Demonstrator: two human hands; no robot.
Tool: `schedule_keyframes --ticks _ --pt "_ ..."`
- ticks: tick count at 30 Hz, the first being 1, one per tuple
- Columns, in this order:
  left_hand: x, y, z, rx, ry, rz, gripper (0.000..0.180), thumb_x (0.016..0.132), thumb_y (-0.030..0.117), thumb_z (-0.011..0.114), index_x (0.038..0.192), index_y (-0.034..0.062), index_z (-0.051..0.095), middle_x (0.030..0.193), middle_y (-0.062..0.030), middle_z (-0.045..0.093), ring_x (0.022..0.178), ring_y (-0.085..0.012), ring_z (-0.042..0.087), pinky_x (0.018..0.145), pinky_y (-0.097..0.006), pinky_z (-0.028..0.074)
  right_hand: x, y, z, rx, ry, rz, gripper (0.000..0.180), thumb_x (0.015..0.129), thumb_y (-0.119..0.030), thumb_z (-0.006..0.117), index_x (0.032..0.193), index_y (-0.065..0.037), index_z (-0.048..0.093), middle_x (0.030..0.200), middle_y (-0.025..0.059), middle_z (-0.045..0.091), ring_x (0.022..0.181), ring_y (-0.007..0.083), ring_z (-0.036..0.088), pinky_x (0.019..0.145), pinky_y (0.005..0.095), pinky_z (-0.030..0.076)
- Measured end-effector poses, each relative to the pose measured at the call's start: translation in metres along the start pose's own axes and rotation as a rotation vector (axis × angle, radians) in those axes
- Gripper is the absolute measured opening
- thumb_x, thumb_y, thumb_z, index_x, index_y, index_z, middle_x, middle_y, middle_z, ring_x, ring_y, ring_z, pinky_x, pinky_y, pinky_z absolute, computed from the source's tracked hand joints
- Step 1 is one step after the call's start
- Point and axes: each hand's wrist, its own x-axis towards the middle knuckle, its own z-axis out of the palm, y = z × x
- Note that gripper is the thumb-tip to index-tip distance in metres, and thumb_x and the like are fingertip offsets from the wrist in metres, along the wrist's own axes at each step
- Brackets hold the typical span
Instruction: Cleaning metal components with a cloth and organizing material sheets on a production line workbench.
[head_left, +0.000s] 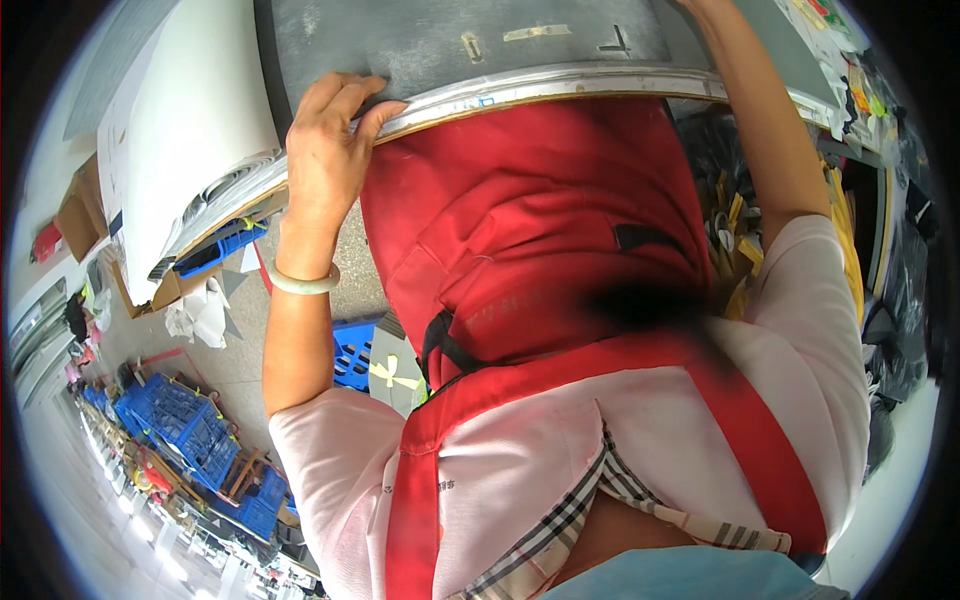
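My left hand (pixel 332 132) rests at the front edge of a dark grey work surface (pixel 390 35). Its fingers lie over the top, the thumb stands apart from them along the pale edge strip (pixel 540 84), and nothing shows between them. A light bangle (pixel 303 283) circles that wrist. Past the upper border runs my right forearm (pixel 745 90), crossing the same edge on the right; the hand itself is cut off. Small tape pieces (pixel 536 33) and a black angle mark (pixel 616 41) are on the surface.
Large curled white sheets (pixel 205 120) lie left of my left hand. Blue crates (pixel 185 425) stand on the floor at the lower left, near a cardboard box (pixel 82 210). Yellow-edged pieces and dark plastic bags (pixel 900 330) crowd the right side. My red apron (pixel 540 220) is close to the edge.
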Motion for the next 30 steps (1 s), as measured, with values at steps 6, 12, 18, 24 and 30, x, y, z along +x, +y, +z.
schedule_keyframes --ticks 6,12,18,24,30 --pt "0.003 0.0 0.005 0.05 0.032 0.082 0.024 0.082 0.009 0.083 0.103 0.0004 0.074 0.101 -0.0127 0.071 0.088 -0.0281 0.069 0.076 -0.036 0.056 -0.005 -0.005 -0.003 -0.155 0.063 -0.03 0.03 0.091 -0.029 0.076 0.096 0.0 0.074 0.082 0.0027 0.068 0.076 0.0133 0.056 0.07 0.0313 0.046" --pt "0.0 0.0 0.001 0.017 -0.006 0.006 0.024 0.08 0.012 0.083 0.1 0.0025 0.073 0.1 -0.0131 0.069 0.092 -0.0332 0.066 0.081 -0.041 0.054 0.005 0.011 0.008 -0.033 0.038 -0.063 0.032 0.091 -0.031 0.076 0.096 0.0 0.073 0.082 0.0062 0.069 0.076 0.0152 0.059 0.072 0.0327 0.048" --pt "0.003 0.002 0.002 0.005 -0.022 -0.008 0.024 0.081 0.013 0.083 0.1 0.0015 0.073 0.1 -0.0125 0.069 0.092 -0.0325 0.066 0.081 -0.039 0.053 0.005 0.017 0.007 -0.054 0.06 -0.085 0.033 0.092 -0.032 0.075 0.095 0.001 0.072 0.082 0.0072 0.069 0.077 0.0169 0.06 0.072 0.0349 0.049" --pt "0.01 0.011 -0.006 -0.031 -0.157 -0.167 0.024 0.085 0.017 0.081 0.102 0.0011 0.073 0.103 -0.0141 0.07 0.089 -0.0344 0.068 0.08 -0.041 0.055 -0.002 0.009 0.012 -0.267 0.088 -0.178 0.036 0.092 -0.035 0.072 0.099 0.0 0.071 0.086 0.0178 0.07 0.078 0.0286 0.065 0.075 0.0399 0.051" --pt "0.06 0.026 0.026 -0.127 -0.049 -0.001 0.021 0.097 0.021 0.065 0.112 0.0085 0.073 0.116 -0.0119 0.07 0.105 -0.0352 0.067 0.091 -0.049 0.054 -0.002 0.013 0.013 -0.334 0.158 -0.266 0.033 0.093 -0.034 0.071 0.098 -0.001 0.07 0.088 0.017 0.068 0.08 0.0292 0.064 0.075 0.0396 0.05"
